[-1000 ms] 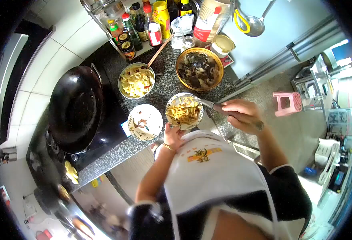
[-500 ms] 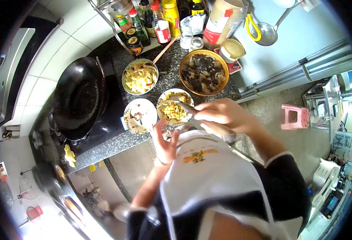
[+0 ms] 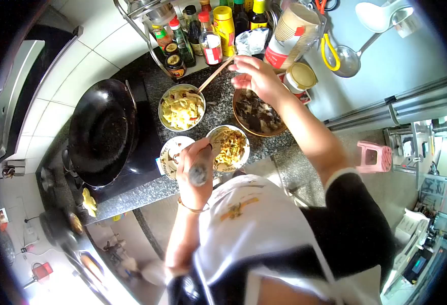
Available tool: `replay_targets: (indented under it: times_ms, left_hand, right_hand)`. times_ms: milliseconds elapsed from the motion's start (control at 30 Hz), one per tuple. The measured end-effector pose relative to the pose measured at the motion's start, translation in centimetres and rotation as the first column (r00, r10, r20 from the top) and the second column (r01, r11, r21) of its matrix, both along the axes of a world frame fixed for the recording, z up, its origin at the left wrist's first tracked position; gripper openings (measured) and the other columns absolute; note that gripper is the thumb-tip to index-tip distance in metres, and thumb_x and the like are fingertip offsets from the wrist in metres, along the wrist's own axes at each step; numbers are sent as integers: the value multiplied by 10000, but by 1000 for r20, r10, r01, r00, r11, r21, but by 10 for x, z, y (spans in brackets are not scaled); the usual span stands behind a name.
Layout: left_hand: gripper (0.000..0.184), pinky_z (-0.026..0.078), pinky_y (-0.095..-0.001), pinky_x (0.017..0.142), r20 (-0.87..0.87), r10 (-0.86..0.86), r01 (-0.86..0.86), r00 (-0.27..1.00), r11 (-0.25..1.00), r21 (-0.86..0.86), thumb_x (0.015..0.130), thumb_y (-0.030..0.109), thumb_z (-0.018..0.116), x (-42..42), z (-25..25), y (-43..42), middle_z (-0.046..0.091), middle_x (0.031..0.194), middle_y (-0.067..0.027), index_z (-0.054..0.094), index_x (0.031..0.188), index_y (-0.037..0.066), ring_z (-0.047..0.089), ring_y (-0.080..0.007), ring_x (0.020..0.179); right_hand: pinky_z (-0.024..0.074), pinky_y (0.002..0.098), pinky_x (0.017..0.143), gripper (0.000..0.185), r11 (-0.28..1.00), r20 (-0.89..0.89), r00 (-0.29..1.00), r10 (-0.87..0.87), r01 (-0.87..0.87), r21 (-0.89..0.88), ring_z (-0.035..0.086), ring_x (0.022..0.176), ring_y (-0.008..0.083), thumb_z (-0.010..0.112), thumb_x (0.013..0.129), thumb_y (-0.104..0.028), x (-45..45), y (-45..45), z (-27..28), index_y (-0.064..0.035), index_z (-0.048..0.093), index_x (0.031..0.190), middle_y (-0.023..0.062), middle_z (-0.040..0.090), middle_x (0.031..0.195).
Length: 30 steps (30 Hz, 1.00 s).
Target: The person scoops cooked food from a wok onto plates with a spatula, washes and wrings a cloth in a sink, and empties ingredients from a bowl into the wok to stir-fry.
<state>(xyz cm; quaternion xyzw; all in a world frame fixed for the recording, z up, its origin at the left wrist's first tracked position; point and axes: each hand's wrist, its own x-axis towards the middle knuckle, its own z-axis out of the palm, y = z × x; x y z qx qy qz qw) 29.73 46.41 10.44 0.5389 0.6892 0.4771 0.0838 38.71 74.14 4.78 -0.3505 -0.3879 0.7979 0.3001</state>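
Note:
My left hand (image 3: 194, 185) is closed round the grey handle of a long-handled cooking utensil (image 3: 198, 175), its butt end pointing up at me; its head is hidden. It is over the patterned white bowl (image 3: 169, 169), partly covering it. Just to the right stands a bowl of shredded yellow food (image 3: 230, 147). My right hand (image 3: 256, 79), fingers apart, is stretched over the brown-rimmed bowl of dark food (image 3: 256, 114). Its fingertips are near the upper end of a wooden handle (image 3: 216, 74) that leans out of a bowl of cooked cabbage (image 3: 182, 108); contact cannot be made out.
A black wok (image 3: 104, 132) sits on the stove at left. Sauce bottles (image 3: 211, 43) crowd a rack at the back, beside stacked paper cups (image 3: 292, 35) and a lidded tub (image 3: 300, 77). A ladle (image 3: 346, 61) hangs at right. A pink stool (image 3: 375, 156) stands on the floor.
The utensil has passed from my right hand to my left, which has closed round it. My right hand has moved up and away from the shredded food towards the wooden handle.

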Motion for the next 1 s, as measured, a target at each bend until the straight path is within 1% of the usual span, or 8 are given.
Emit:
replay_targets:
  times_ms: [233,433,500,633,667,833,900,1000]
  left_hand:
    - [342,507,-311,742,49,26,-29,998,998,58,716,-45,652,-8,3,-23,597,977,-144,474,992,50,609,-226,851]
    - [276,453,-335,864,261,162,-186,952,980,72,775,-40,593,-13,2,-38,584,1025,-200,397,961,20,564,-231,986]
    - [263,446,-329,873,471,103,-190,876,972,140,783,-33,587,-17,-2,-40,583,1029,-198,379,926,40,559,-228,1001]
    - [265,465,-286,776,601,98,-226,794,964,141,781,-4,591,-22,-6,-46,596,979,-175,370,910,66,572,-184,882]
    - [264,448,-257,709,651,104,-260,752,954,148,773,5,588,-25,-8,-47,599,937,-159,372,909,76,550,-157,801]
    - [263,324,-181,490,801,92,-396,591,899,188,698,-49,496,-35,-15,-40,576,775,-106,387,885,99,375,-68,538]
    - [215,270,-151,439,870,107,-509,482,842,178,742,-30,483,-39,-15,-32,567,719,-79,422,869,133,328,-43,486]
    - [121,244,-133,402,869,135,-559,475,810,179,826,44,498,-44,-21,-25,549,663,-41,438,845,147,295,-20,440]
  right_hand:
    - [300,228,417,292,952,351,897,-268,302,-44,364,491,98,753,702,-261,-79,38,-71,-93,536,802,-2,402,653]
    - [341,219,389,229,847,431,870,239,-404,346,428,465,67,656,798,-306,-111,2,-55,-80,627,826,18,547,631]
    - [457,305,604,308,457,727,632,267,-747,482,591,661,193,566,838,-339,-123,6,-76,-44,647,873,97,649,785]
    - [458,327,685,275,442,682,703,203,-687,577,609,736,220,500,863,-277,-109,12,-64,-38,637,874,112,639,781]
    - [461,327,668,249,253,698,706,121,-702,666,613,727,220,479,872,-226,-102,17,-64,-28,630,862,108,632,764]
    - [487,222,597,145,557,385,890,245,-454,695,605,677,134,516,898,-125,-22,-8,-11,-6,577,951,70,616,767]
    - [516,250,631,182,936,-52,996,66,-44,350,631,742,166,517,896,-163,42,-51,-5,-19,584,985,107,638,839]
    - [524,327,691,215,990,-240,971,-14,48,136,636,803,211,503,889,-190,82,-86,-23,-26,585,1002,139,641,889]
